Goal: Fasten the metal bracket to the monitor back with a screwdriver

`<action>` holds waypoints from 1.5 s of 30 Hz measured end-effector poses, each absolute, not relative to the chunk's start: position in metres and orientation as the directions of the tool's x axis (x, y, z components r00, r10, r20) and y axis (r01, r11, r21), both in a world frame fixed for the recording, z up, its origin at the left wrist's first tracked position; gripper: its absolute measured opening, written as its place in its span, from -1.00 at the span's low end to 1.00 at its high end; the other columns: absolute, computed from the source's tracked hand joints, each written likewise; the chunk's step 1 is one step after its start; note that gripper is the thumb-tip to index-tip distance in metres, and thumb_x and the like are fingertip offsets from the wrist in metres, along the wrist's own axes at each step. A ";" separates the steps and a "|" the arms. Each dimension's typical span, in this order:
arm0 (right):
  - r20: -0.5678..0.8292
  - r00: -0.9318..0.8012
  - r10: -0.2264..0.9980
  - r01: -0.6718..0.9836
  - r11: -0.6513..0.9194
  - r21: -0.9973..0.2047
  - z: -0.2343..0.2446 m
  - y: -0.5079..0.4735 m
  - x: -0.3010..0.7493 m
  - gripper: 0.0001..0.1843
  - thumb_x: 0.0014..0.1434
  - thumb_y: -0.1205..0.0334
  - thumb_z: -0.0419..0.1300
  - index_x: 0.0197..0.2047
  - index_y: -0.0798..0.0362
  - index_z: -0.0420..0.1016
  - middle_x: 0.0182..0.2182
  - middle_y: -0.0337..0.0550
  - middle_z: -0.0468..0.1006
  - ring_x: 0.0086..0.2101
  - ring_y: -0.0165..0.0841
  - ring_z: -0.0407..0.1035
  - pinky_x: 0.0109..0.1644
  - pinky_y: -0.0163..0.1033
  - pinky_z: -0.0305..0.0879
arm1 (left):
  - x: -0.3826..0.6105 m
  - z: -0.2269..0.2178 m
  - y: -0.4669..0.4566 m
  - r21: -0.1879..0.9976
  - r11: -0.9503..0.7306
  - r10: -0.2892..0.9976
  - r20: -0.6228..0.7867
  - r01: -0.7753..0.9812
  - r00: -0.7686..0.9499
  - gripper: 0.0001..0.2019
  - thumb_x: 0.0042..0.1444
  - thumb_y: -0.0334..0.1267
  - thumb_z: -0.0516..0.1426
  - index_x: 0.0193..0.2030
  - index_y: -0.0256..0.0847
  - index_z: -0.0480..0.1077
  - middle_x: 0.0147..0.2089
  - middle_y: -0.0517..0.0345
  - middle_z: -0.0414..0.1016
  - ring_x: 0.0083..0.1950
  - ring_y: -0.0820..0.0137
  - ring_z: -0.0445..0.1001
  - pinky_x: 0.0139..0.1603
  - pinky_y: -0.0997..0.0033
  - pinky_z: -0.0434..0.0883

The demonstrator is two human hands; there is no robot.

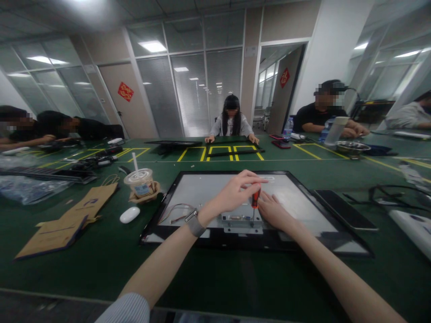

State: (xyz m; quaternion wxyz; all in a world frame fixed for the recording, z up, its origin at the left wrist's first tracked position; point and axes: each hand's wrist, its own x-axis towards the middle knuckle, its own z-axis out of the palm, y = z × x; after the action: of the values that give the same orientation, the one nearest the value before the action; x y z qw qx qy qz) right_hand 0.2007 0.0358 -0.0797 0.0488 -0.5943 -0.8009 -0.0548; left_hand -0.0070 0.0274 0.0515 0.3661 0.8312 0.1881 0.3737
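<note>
My left hand [238, 190], with a watch on its wrist, grips the top of a red and black screwdriver [256, 198]. The screwdriver stands nearly upright, its shaft pointing down at a metal bracket [235, 228] with connector ports. This bracket sits near the close edge of a display panel [198, 186], which lies back side up in a black frame. Fingers stretched, my right hand [273, 211] rests flat on the panel just right of the bracket. Thin loose wires [175, 215] lie on the panel's left part. The screwdriver's tip is too small to make out clearly.
Left of the panel are a lidded drink cup [141, 181] with a straw, a white computer mouse [129, 215] and a paper bag [77, 215]. A dark phone [343, 208] lies to the right. Across the green table [111, 264], a person [230, 119] holds a black frame.
</note>
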 end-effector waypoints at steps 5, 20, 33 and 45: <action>0.113 -0.288 0.951 0.958 0.287 0.019 -0.079 0.036 0.201 -0.45 0.38 0.36 -0.17 0.37 0.11 0.25 0.37 0.26 0.22 0.36 0.02 0.04 0.30 0.31 0.09 | -0.011 0.054 0.028 0.782 -0.623 0.565 0.452 -0.002 0.690 -0.76 0.30 -0.37 0.12 0.00 -0.16 0.59 0.00 0.02 0.51 -0.02 0.36 0.50 0.02 0.31 0.47; 0.148 -0.302 0.942 0.953 0.304 0.010 -0.085 0.038 0.204 -0.44 0.37 0.35 -0.17 0.37 0.11 0.26 0.36 0.28 0.23 0.36 0.03 0.05 0.29 0.35 0.09 | -0.012 0.057 0.024 0.749 -0.656 0.612 0.457 0.092 0.646 -0.82 0.22 -0.23 0.25 -0.09 -0.18 0.62 -0.21 0.11 0.46 -0.22 0.43 0.47 -0.13 0.36 0.48; 0.164 -0.284 0.945 0.959 0.283 0.029 -0.084 0.036 0.200 -0.46 0.37 0.38 -0.13 0.35 0.06 0.29 0.34 0.24 0.28 0.33 0.04 0.13 0.30 0.33 0.11 | -0.011 0.055 0.024 0.663 -0.737 0.585 0.527 0.132 0.617 -0.83 0.20 -0.19 0.28 -0.11 -0.16 0.63 -0.27 0.16 0.38 -0.28 0.45 0.40 -0.17 0.36 0.46; 0.123 -0.282 0.951 0.959 0.280 0.034 -0.081 0.036 0.201 -0.46 0.36 0.39 -0.16 0.34 0.10 0.32 0.35 0.26 0.26 0.34 0.03 0.10 0.31 0.34 0.09 | -0.011 0.056 0.024 0.730 -0.676 0.583 0.447 0.099 0.679 -0.76 0.18 -0.29 0.27 0.00 -0.13 0.59 -0.10 0.10 0.48 -0.20 0.45 0.47 -0.05 0.30 0.52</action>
State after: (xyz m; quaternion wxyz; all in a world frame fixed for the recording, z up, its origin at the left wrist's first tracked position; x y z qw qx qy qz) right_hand 0.2009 0.0361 -0.0813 0.0394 -0.5979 -0.7990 -0.0504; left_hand -0.0112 0.0238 0.0563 0.3487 0.8472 0.2012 0.3467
